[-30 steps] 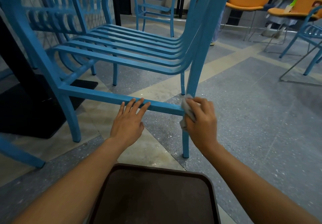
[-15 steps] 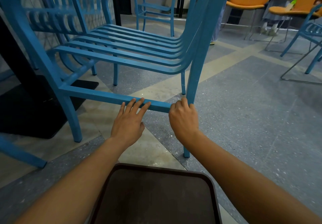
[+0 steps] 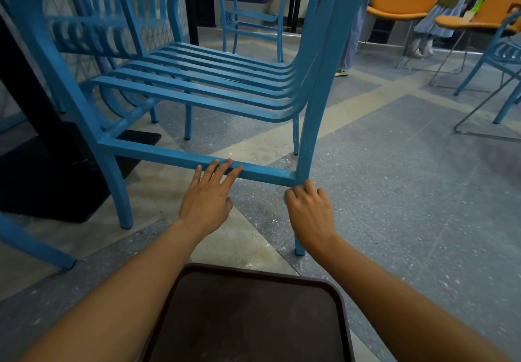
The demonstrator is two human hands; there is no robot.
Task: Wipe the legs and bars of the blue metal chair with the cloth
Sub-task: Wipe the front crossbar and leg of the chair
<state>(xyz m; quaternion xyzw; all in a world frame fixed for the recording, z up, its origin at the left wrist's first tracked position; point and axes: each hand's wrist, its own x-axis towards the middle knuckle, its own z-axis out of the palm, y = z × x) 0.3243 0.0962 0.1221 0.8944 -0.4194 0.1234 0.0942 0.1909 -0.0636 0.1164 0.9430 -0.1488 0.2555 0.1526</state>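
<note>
Blue metal chair (image 3: 197, 91) stands directly ahead of the person, with its lower crossbar (image 3: 174, 155) running left to right and meeting the near right leg (image 3: 308, 124) at a corner joint. That leg runs vertically from the joint to the floor (image 3: 394, 178). The right hand (image 3: 308, 212) is nearer the joint; its fingers curl around the leg just below the crossbar. The cloth is not visible, so whether it lies under the palm cannot be told. The left hand (image 3: 207, 195) rests flat, fingers extended, on the crossbar left of the joint. A dark tray (image 3: 253, 319) lies closest to the camera.
</note>
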